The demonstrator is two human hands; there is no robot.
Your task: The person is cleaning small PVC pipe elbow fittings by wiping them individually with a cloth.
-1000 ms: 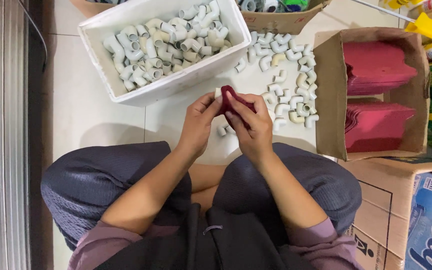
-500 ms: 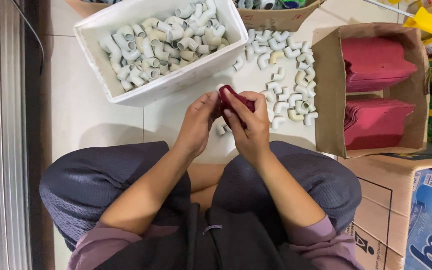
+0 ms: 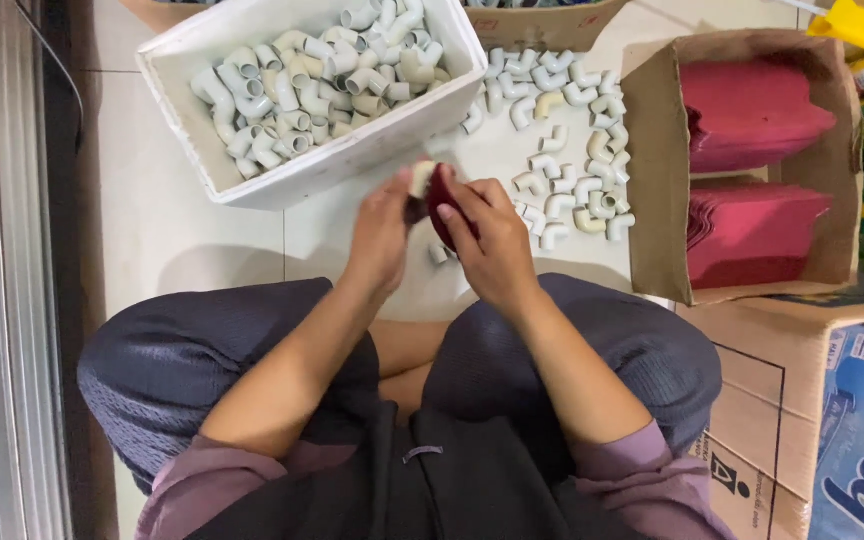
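Red pouch point(image 3: 444, 205) sits pinched between both hands of a person seated cross-legged on a pale tiled floor point(image 3: 182, 240), seen from above. Right hand point(image 3: 492, 245) wraps its fingers over the pouch from the right and holds it tight, while the left hand point(image 3: 384, 232) grips the pouch's left edge, its thumb and fingertips pressing a pale pipe elbow point(image 3: 420, 178) at the pouch's upper end; whether the elbow is partly inside cannot be told. Just beyond the left hand stands a white tub point(image 3: 252, 175) heaped with more white pipe elbows. Beyond and to the right of the right hand, loose elbows point(image 3: 572, 150) lie scattered on the floor, a few of them close under the knuckles. Farther to the right of that hand, well apart from it, an open cardboard box point(image 3: 657, 180) holds two stacks of flat red pouches point(image 3: 752, 110). Below both wrists, the person's knees in dark trousers point(image 3: 182, 370) frame the scene, with another printed carton point(image 3: 812, 400) beside the right knee.
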